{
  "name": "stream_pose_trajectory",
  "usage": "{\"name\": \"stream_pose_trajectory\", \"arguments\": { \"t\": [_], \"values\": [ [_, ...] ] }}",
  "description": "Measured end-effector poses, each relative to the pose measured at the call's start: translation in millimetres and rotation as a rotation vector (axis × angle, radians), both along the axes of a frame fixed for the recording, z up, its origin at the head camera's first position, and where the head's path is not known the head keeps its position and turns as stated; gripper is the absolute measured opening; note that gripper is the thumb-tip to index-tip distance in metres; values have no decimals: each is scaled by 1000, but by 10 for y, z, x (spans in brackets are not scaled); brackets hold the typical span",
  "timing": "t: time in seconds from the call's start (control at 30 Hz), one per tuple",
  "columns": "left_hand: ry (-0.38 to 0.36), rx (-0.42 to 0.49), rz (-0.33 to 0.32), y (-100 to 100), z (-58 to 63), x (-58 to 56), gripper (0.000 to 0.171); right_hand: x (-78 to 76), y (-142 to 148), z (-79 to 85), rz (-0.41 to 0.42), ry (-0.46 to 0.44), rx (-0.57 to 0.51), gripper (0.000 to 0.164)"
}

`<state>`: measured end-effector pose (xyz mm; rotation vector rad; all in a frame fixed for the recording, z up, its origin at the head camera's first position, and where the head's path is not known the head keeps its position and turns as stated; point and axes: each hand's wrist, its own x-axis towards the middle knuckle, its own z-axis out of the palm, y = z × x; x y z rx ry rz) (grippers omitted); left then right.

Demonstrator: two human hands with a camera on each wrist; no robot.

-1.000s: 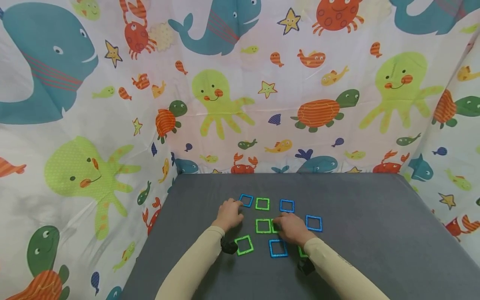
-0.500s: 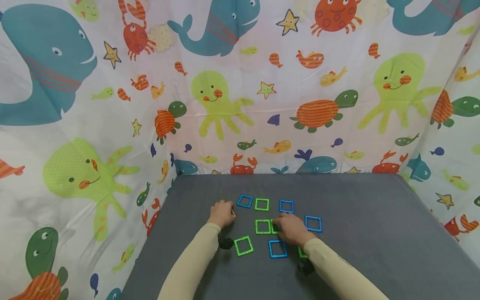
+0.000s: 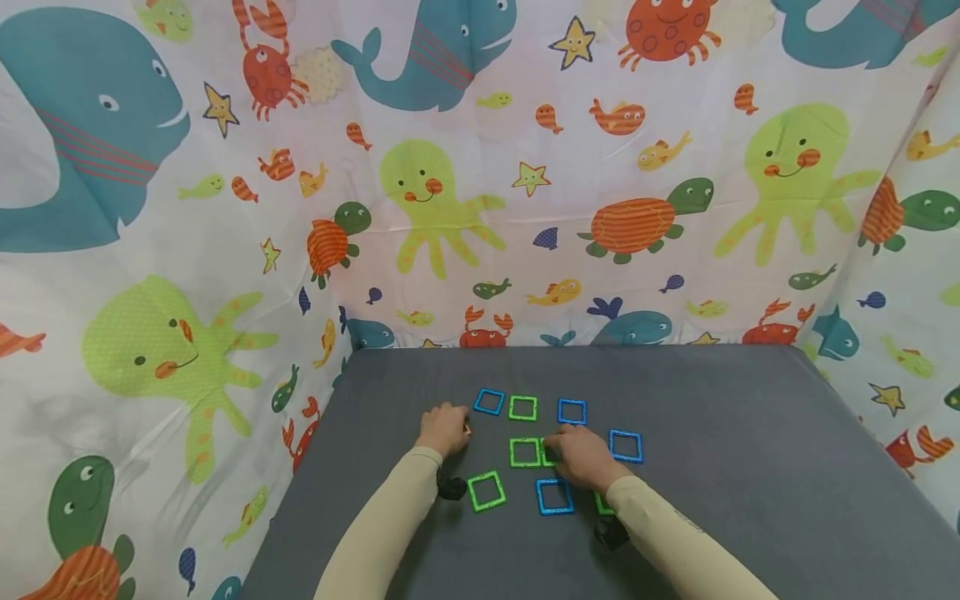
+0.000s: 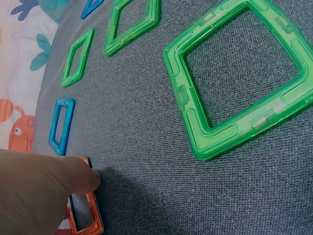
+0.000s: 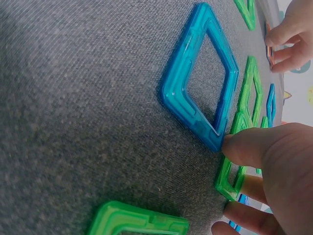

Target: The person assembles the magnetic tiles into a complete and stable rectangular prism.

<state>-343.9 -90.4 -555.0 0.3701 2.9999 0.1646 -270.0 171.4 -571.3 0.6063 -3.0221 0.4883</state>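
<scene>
In the head view my left hand (image 3: 444, 429) is left of the tiles, low over the table. It holds an orange square-frame magnetic tile (image 4: 95, 215), its thumb on the tile in the left wrist view. My right hand (image 3: 585, 457) grips a green magnetic tile (image 5: 226, 188) between thumb and fingers, hiding much of it from above. That tile lies edge to edge with another green tile (image 3: 513, 453). A blue tile (image 5: 178, 98) lies flat close to the right thumb. Partly under the right forearm is one more green tile (image 3: 602, 507).
Nearer the front left lies a tilted green tile (image 4: 188, 105). Farther back sit a blue tile (image 3: 477, 402), a green tile (image 3: 522, 418) and another blue tile (image 3: 572, 422). One blue tile (image 3: 626, 459) is right of my right hand. A printed curtain (image 3: 450, 308) borders the grey table (image 3: 720, 467).
My left hand has drawn back to the left, away from the far-left blue tile, and the orange tile now shows in it. My right hand stays in place.
</scene>
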Motion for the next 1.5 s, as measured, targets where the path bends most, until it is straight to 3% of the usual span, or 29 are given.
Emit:
{"name": "stream_pose_trajectory", "arguments": {
  "t": [0.17,0.53,0.8,1.17,1.5],
  "values": [
    [15,-30,-15,12,15,22,10,0,-2,-13,-2,-1,3,36],
    [22,1,-4,-60,-104,-22,33,10,-12,-36,-5,-5,-6,35],
    [60,69,-48,-105,-46,-5,28,32,-15,-30,-14,-8,-12,34],
    [157,253,-153,-146,-80,31,26,31,-13,-9,-13,-6,-12,33],
    [127,425,-265,-64,-64,151,37,13,-11,37,-4,3,-18,32]
  ]
}}
